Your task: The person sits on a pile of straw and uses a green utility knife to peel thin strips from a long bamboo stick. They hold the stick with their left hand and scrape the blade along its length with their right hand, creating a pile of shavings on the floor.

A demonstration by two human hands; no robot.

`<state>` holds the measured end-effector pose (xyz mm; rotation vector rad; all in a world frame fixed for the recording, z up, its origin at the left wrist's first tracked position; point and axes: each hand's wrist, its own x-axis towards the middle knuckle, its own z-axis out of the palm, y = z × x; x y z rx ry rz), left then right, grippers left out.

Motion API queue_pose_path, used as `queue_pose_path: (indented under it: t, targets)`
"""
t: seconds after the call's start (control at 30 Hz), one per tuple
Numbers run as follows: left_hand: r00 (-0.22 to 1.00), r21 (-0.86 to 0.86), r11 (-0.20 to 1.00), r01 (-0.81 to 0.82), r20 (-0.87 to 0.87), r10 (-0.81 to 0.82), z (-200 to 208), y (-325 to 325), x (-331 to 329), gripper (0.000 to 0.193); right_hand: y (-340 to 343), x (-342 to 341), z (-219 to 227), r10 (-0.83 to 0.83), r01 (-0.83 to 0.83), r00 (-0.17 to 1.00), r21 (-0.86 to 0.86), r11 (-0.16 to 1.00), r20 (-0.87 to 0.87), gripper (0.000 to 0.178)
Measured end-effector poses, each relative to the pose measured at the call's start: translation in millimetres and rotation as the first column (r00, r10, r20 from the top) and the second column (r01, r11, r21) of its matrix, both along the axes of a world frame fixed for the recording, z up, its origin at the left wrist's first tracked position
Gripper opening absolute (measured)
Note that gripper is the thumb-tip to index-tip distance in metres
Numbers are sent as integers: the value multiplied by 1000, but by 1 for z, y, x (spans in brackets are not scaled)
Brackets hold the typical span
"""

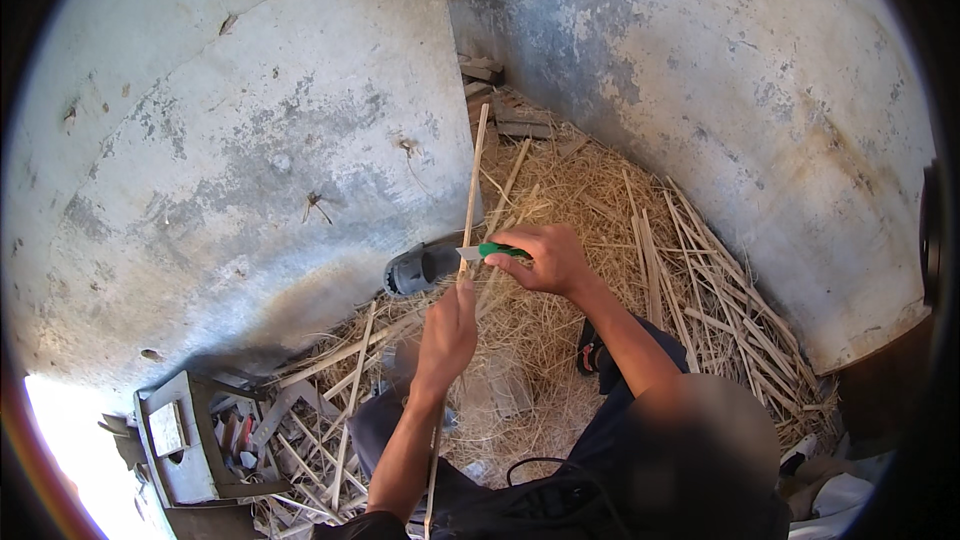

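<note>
A long, thin strip of wood or bamboo (477,165) runs upright through the middle of the head view, from the far end down past my left forearm. My left hand (447,335) is closed round it below its middle. Just above that hand, the blade of a green-handled knife (494,251) lies against the strip, pointing left. The fingers of my right hand (550,258) are wrapped round the knife's handle. Behind the strip, to the left, sits a dark grey, hollow plastic piece (405,273).
Pale shavings (590,205) cover the floor. Many loose strips (740,310) lie along the right wall, more at lower left. A wooden box-like frame (180,440) stands at lower left. Stained walls (300,140) meet in the far corner, by some wood blocks (522,128).
</note>
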<state>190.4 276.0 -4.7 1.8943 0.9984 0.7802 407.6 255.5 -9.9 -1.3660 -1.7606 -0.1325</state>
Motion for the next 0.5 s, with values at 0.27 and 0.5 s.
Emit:
queue_pose_path:
  t: [0.27,0.5]
  targets:
    - [1000,17,1000,-4,1,4,0,0,1,43,3,2,-2,-9,8,1000,30,1000,21,39]
    - [999,-30,999,38,-31,-39,5,-7,4,45,10,16,-12,-107,113,993,113,987,-52,37]
